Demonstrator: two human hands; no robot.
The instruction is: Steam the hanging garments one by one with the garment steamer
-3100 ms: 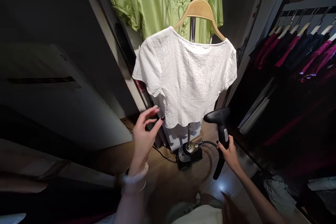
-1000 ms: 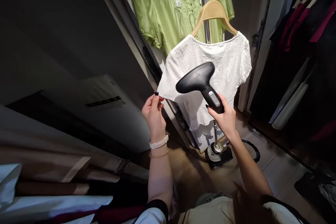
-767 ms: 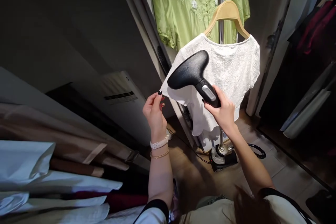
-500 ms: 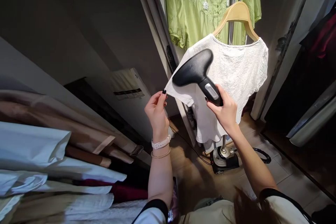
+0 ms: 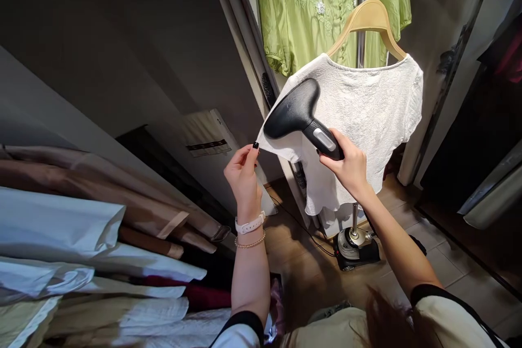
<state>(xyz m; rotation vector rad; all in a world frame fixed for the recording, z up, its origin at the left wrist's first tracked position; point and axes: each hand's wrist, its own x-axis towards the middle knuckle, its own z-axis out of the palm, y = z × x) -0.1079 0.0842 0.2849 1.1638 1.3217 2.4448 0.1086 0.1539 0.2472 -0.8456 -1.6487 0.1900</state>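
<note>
A white short-sleeved top [image 5: 359, 103] hangs from a light wooden hanger [image 5: 369, 15] on a metal pole. Between thumb and fingers, my left hand [image 5: 246, 174] pinches the edge of its left sleeve and pulls it taut to the side. My right hand [image 5: 348, 166] is wrapped around the handle of a black garment steamer head [image 5: 296, 109]. The steamer head lies over the stretched sleeve and shoulder, its face toward the fabric and hidden from me. Below the top stands the steamer base [image 5: 354, 247] on the floor.
Behind the top hangs a green embroidered blouse [image 5: 302, 16]. Several garments [image 5: 93, 261] hang along the lower left, and dark clothes [image 5: 460, 136] hang at the right. A thin cord [image 5: 302, 225] runs across the wooden floor [image 5: 310, 283] to the steamer base.
The steamer head has slid slightly left and down along the sleeve, toward my left hand. My left hand keeps its pinch on the sleeve edge. The view has shifted a little.
</note>
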